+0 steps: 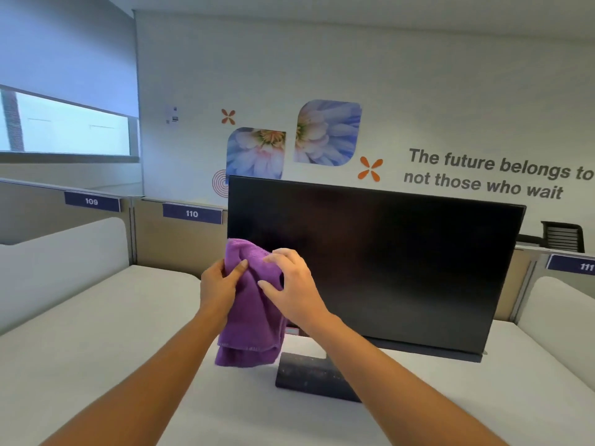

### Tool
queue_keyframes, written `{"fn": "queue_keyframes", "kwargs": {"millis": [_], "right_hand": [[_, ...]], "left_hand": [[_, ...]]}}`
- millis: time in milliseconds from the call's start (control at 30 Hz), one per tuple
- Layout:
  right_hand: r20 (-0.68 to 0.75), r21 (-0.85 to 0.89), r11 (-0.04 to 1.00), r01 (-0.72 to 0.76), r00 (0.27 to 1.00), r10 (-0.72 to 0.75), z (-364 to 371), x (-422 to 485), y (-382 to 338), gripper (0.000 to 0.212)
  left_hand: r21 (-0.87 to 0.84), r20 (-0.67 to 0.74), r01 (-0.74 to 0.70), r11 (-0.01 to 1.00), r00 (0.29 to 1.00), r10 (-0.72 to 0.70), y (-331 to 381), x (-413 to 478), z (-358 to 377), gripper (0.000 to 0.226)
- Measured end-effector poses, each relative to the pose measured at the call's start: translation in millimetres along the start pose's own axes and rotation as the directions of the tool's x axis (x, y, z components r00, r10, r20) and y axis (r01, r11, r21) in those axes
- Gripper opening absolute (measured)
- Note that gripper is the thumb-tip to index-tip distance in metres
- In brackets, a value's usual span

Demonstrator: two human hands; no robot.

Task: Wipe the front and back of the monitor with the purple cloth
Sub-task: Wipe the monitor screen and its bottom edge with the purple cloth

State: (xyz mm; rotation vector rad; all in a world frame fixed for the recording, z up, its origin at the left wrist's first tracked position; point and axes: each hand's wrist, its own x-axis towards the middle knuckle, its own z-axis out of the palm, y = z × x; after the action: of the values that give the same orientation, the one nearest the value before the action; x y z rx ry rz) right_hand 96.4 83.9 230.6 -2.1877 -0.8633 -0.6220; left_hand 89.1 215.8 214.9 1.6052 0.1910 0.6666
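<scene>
Two bare forearms point(154, 384), uncovered along whole visible length, approx. elbow to wrist. L hand point(220, 286) bare, thumbnail short & natural-looking. R hand point(294, 292) bare too, knuckles & tendons faintly raised on back, nails short. Wrists point(317, 320) slim, bare as well. Skin smooth, both arms alike in build.

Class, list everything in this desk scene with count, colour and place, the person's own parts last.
smooth desk top: one, white, foreground
flat rectangular monitor: one, black, upright on the desk top
rectangular monitor base: one, dark, on the desk top
soft purple cloth: one, purple, before the monitor's left edge
desk number labels: three, dark blue, on the partitions
flower pictures: two, blue-white, back wall
petal decals: two, orange, beside the pictures
slatted chair: one, black, far right
left hand: one, grips the cloth's left side
right hand: one, holds the cloth's right side
</scene>
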Motion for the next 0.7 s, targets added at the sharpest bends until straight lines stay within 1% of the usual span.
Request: {"fn": "queue_keyframes", "kwargs": {"millis": [67, 100, 167, 233, 300, 367, 467, 533, 633, 700], "right_hand": [[0.044, -0.1, 0.992, 0.072, 0.997, -0.068, -8, 18, -9, 0.034], [0.04, -0.166, 0.98, 0.109, 0.994, -0.103, -15, 28, -13, 0.036], [-0.012, -0.308, 0.938, 0.157, 0.986, -0.169, -28, 49, -19, 0.038], [-0.042, -0.447, 0.882, 0.145, 0.982, -0.183, -39, 70, -23, 0.044], [-0.043, -0.563, 0.821, 0.099, 0.988, -0.149, -45, 87, -24, 0.053], [-0.071, -0.651, 0.759, 0.028, 0.993, -0.098, -49, 99, -22, 0.059], [-0.095, -0.733, 0.677, -0.072, 0.995, 0.003, -52, 111, -17, 0.064], [-0.1, -0.744, 0.659, -0.115, 0.993, 0.061, -52, 115, -15, 0.065], [-0.086, -0.731, 0.668, -0.143, 0.989, 0.117, -49, 116, -14, 0.069], [-0.085, -0.716, 0.681, -0.151, 0.988, 0.129, -47, 116, -14, 0.071]], "left_hand": [[-0.105, -0.096, 0.02, 0.994, 0.995, -0.03, 8, 20, -19, 0.018], [-0.159, -0.136, 0.028, 0.987, 0.989, -0.05, 12, 32, -27, 0.023], [-0.24, -0.195, 0.037, 0.97, 0.977, -0.086, 22, 58, -40, 0.038], [-0.275, -0.208, 0.042, 0.961, 0.973, -0.102, 32, 81, -45, 0.047], [-0.293, -0.182, 0.042, 0.955, 0.978, -0.099, 41, 100, -45, 0.047], [-0.308, -0.158, 0.015, 0.951, 0.985, -0.067, 48, 116, -40, 0.044], [-0.255, -0.15, -0.057, 0.965, 0.989, 0.019, 50, 134, -30, 0.032], [-0.175, -0.202, -0.129, 0.976, 0.975, 0.093, 51, 140, -23, 0.03], [0.016, -0.33, -0.272, 0.962, 0.907, 0.262, 53, 143, -16, 0.027], [0.13, -0.328, -0.329, 0.935, 0.876, 0.354, 52, 143, -11, 0.019]]}}
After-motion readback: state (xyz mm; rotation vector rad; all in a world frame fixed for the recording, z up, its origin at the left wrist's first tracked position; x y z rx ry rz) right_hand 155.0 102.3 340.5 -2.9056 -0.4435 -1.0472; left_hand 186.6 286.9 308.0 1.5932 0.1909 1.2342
